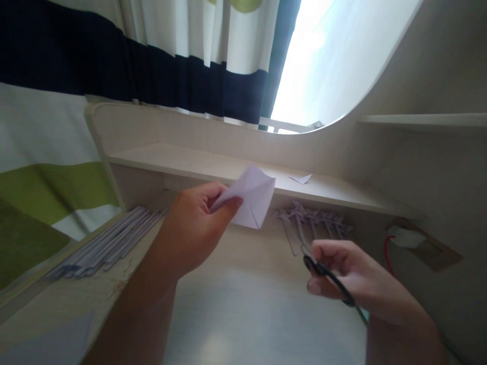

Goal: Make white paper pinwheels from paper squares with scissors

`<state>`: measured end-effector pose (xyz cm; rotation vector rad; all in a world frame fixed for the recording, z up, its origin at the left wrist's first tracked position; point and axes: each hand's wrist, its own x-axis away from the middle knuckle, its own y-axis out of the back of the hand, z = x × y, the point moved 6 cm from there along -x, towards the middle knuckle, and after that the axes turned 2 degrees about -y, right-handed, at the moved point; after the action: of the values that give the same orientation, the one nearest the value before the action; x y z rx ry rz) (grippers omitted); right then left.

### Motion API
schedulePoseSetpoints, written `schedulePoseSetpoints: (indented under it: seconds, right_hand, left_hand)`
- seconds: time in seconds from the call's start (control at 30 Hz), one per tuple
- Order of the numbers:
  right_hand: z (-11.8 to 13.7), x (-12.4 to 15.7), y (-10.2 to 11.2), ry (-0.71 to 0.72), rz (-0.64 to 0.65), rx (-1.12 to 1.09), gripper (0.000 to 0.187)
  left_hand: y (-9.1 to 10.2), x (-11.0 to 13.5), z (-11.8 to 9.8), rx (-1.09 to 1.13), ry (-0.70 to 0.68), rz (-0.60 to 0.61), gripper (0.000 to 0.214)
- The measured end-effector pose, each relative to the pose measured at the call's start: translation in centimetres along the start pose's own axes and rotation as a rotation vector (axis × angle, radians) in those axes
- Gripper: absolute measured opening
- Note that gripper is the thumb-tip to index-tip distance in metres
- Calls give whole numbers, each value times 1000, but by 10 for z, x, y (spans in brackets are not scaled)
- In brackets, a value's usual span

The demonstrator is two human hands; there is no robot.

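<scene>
"What lies closest?"

"A pale desk (228,304), with a sheet of paper (49,340) at its near left corner and a soft sheen across the middle."

"And the hands?"

"Well apart. The right hand (353,276) is closed around the black-handled scissors (318,267), over the right half of the desk. The left hand (198,228) is clamped on the folded paper (255,197), thumb across it, held up in front of the shelf (182,157)."

"Beyond them?"

"Paper rolls (110,243) lie along the desk's left side, and pinwheel-like paper pieces (299,210) on thin stems sit beneath the shelf. A paper scrap (302,179) lies on top of it. Farther back, a white, navy and green curtain (209,35) hangs beside a bright window (312,66)."

"Count them for me."

"One loose sheet, one pair of scissors, one folded paper. Several rolls, overlapping too much for an exact number. The pinwheel-like pieces are several too, crowded and blurred; I can't settle a total. One scrap on the shelf."
</scene>
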<state>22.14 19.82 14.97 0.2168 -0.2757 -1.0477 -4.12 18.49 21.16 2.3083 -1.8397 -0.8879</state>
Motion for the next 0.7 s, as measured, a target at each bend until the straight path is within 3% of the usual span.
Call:
schedulePoseSetpoints:
  seconds: [0.1,0.17,0.23,0.4,0.53,0.7]
  right_hand:
    - [11,5,32,231,-439,-35,37]
    - [13,8,34,332,-637,-75,31]
    - [17,6,20,413,-659,-100,30]
    - [21,-4,-18,422,-508,-132,33]
    - [11,-5,-14,397,-614,-217,32]
    - [3,-9,-2,451,-704,-314,35]
  left_hand:
    - [-7,0,3,34,-27,80,20]
    - [-16,1,6,31,-24,169,18]
    - [-26,3,8,21,-9,265,15]
    - [-47,8,9,163,52,480,14]
    - [-51,6,6,317,77,489,18]
    - [-60,10,3,315,63,554,22]
